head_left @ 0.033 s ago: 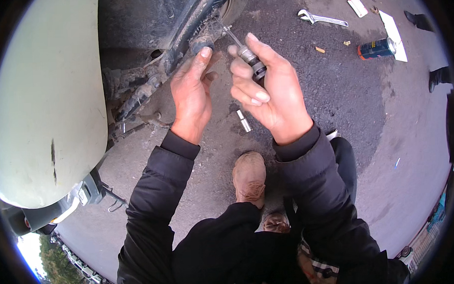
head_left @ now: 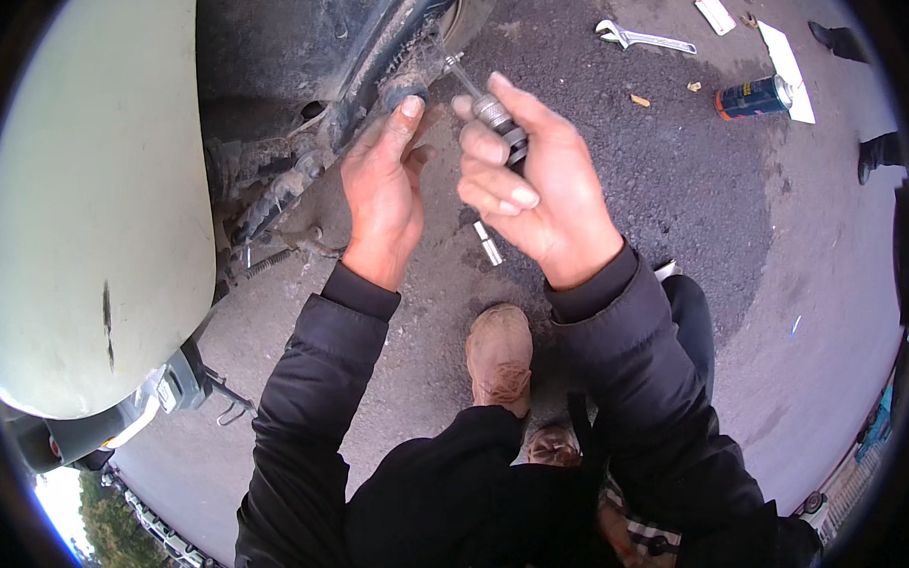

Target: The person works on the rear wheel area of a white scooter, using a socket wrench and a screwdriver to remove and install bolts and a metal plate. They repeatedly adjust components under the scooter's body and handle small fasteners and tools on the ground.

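In my right hand (head_left: 541, 171) is a screwdriver (head_left: 499, 120) with a thin metal shank, a knurled metal collar and a dark handle. My fingers wrap round the handle. Its shank points up and left, the tip close to a small metal fitting (head_left: 453, 59) on the dirty vehicle assembly. Left of it, my left hand (head_left: 383, 191) grips a round dark part (head_left: 404, 88) below that assembly, thumb pressed on its side. The fingers behind it are partly hidden. A short silver socket (head_left: 487, 243) lies on the ground below my hands.
The vehicle's pale green panel (head_left: 91, 197) fills the left side. On the asphalt at upper right lie an adjustable wrench (head_left: 646, 39), a dark blue spray can (head_left: 753, 97), a white sheet (head_left: 789, 67) and a small white box (head_left: 715, 15). Another person's shoes (head_left: 864, 165) show at the right edge.
My right hand has shifted slightly up and left with the screwdriver. My left hand stays in place on the round part.
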### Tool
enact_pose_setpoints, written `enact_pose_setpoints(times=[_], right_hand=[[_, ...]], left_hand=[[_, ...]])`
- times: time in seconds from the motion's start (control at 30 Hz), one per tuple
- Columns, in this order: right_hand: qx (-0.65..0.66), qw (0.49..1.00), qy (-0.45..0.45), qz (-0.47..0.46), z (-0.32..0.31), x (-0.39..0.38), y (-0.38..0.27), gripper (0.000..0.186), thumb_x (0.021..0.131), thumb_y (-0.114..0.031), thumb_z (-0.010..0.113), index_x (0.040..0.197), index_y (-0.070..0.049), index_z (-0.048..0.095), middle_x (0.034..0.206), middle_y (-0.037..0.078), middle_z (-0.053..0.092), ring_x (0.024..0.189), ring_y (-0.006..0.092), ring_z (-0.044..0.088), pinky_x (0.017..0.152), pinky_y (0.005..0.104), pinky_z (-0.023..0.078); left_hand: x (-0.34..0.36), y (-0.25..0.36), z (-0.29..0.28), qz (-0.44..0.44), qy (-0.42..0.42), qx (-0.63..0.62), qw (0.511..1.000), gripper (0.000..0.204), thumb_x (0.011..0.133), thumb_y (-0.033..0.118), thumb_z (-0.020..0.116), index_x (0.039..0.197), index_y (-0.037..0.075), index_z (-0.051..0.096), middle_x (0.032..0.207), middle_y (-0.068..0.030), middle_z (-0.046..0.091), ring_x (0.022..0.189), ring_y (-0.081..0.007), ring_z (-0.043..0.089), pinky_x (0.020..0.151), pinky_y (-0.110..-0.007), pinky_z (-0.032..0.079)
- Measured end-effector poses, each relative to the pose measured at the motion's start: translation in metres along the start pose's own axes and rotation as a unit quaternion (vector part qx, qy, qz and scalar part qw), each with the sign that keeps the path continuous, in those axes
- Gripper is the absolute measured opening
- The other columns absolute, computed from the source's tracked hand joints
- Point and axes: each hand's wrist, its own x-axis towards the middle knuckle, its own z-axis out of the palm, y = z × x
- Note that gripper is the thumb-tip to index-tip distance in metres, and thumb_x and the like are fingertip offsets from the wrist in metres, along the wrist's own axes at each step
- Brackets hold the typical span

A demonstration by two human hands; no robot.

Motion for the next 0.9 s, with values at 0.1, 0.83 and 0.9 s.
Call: enact_pose_setpoints(times=[0.1,0.83,0.9], right_hand=[[-0.086,0.996,0.005,-0.006,-0.001,-0.004,-0.006,0.034,0.100,-0.025,0.072,0.110,0.004,0.060,0.079,0.008,0.066,0.063,0.0088,0.057,0.055,0.0223,0.043],[0.058,0.996,-0.048,0.054,0.002,-0.002,-0.003,0.039,0.110,-0.039,0.053,0.107,-0.001,0.060,0.068,0.002,0.057,0.046,0.0060,0.037,0.050,0.0229,0.034],[-0.034,0.999,-0.005,0.042,0.005,-0.003,-0.006,0.045,0.112,-0.043,0.046,0.112,-0.001,0.062,0.067,0.001,0.055,0.043,0.0070,0.033,0.049,0.0235,0.031]], left_hand=[[0.000,0.000,-0.001,-0.003,0.002,-0.006,1.000,0.034,0.100,0.025,0.073,0.122,0.000,0.069,0.118,-0.0088,0.072,0.106,-0.0187,0.068,0.087,-0.035,0.049],[0.000,-0.001,-0.003,-0.009,-0.002,-0.005,1.000,0.030,0.100,0.026,0.073,0.117,0.002,0.070,0.111,-0.0074,0.074,0.103,-0.0180,0.068,0.089,-0.036,0.049],[0.000,0.000,-0.003,-0.006,0.002,0.001,1.000,0.032,0.101,0.027,0.071,0.120,0.001,0.069,0.112,-0.0083,0.073,0.104,-0.0194,0.067,0.095,-0.039,0.051]])
